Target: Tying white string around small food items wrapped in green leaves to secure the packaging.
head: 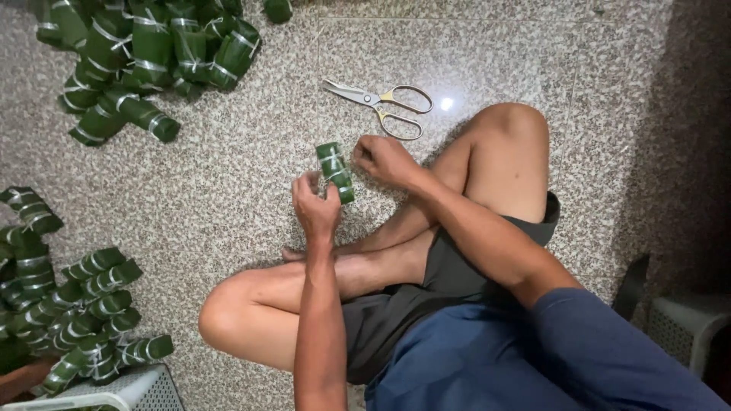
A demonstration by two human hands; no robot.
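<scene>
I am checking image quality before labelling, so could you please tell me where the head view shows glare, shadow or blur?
Head view: a small bright glare spot on the floor beside the scissors; the right edge darkens into shadow; the leaf-wrapped roll between the left hand and right hand is fairly sharp; the frame corners look slightly softer, with mild wide-angle stretch.

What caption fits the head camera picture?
Both hands hold a green leaf-wrapped roll near scissors.
</scene>
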